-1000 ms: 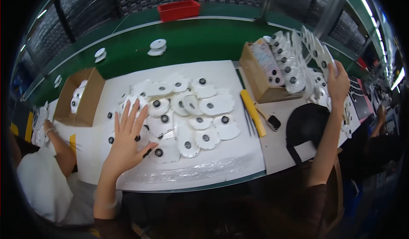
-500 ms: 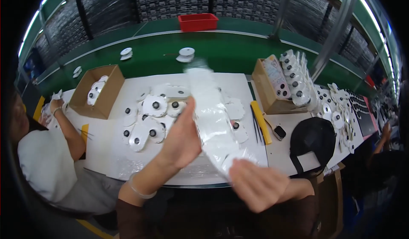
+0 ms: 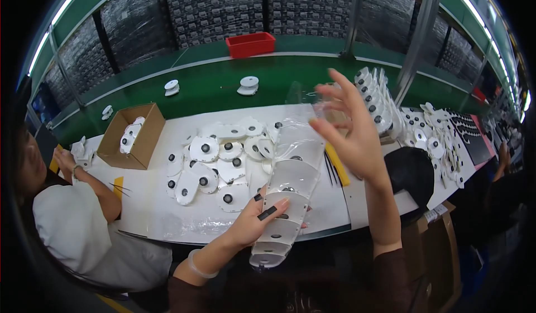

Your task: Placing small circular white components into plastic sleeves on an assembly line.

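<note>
My left hand (image 3: 254, 221) is wrapped round the lower part of a long clear plastic sleeve (image 3: 296, 174), thumb across its front. Overlapping white rounded plates with dark spots fill the sleeve, which slants up and away over the table's front edge. At its far end the clear film is loose and crinkled. My right hand (image 3: 357, 137) is raised beside that end, fingers spread; nothing shows in its grip, though the fingertips are slightly blurred. Left of the sleeve, white rounded parts with black knobs (image 3: 204, 148) lie in a loose pile on the white tabletop (image 3: 151, 201).
A cardboard box (image 3: 146, 152) of white parts stands at left, near a seated co-worker (image 3: 78, 218). To the right are a yellow-handled tool (image 3: 338, 166), a black cap (image 3: 410, 176), filled clear sleeves (image 3: 375, 101) and more white parts (image 3: 432, 142). A red bin (image 3: 251, 45) sits behind.
The sleeve has turned and come lower, showing its row of plates. My right hand has left its near end and risen to the far end, fingers now spread; my left hand has shifted down.
</note>
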Motion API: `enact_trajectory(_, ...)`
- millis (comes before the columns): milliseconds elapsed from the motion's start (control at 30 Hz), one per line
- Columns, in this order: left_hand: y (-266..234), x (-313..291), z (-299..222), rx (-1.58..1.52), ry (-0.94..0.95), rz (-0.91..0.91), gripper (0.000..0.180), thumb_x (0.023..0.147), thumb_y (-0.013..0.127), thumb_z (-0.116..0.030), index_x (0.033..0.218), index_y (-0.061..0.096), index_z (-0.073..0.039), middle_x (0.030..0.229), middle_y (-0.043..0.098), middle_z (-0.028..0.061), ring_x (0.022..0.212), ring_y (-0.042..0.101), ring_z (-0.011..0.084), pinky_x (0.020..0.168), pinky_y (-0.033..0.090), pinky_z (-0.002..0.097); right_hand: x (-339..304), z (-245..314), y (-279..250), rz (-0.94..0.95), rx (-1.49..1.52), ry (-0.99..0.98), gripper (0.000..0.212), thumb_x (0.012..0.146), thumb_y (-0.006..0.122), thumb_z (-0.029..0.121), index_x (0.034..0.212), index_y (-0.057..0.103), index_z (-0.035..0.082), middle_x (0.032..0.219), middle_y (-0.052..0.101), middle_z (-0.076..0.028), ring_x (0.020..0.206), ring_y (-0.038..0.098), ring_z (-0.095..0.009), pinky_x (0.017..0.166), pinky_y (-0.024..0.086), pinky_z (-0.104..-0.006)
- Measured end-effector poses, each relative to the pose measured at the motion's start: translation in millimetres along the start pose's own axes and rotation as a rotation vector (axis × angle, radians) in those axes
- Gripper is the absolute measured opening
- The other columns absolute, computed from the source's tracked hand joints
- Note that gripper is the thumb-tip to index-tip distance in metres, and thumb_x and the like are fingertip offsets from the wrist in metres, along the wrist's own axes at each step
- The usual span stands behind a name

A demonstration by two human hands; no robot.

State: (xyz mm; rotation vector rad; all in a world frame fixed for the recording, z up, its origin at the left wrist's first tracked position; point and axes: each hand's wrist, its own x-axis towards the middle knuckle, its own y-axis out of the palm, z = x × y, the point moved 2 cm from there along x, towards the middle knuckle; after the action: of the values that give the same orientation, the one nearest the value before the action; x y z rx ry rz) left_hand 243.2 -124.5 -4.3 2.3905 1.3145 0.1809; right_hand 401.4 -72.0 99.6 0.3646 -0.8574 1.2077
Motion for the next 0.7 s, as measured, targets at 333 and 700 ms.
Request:
enact_trajectory(333, -30, -6, 17, -0.066, 0.09, -0.095, 0.026, 0.083, 0.044, -0.02, 0.098, 0.046, 0.001, 0.081, 0.054, 0.0049, 0.076, 0.051, 0.0105, 0.069, 0.042, 0.024, 0, -36, 12, 0.58, 0.87, 0.424, 0.037, 0.077, 0.045, 0.016, 0.107, 0.042, -0.006, 0.1, 0.05, -0.016, 0.092, 0.05, -0.022, 0.079, 0.041, -0.032)
enact_trajectory(700, -19, 11, 28, -0.157, 0.166, 0.002, 0.052, 0.081, 0.032, -0.042, 0.084, 0.046, 0.009, 0.067, 0.052, 0.0183, 0.05, 0.053, 0.0264, 0.044, 0.045, 0.0318, -18, -12, 25, 0.677, 1.037, 0.323, 0.014, 0.065, 0.055, 0.006, 0.076, 0.048, 0.001, 0.077, 0.049, -0.007, 0.073, 0.048, -0.014, 0.067, 0.038, -0.0225)
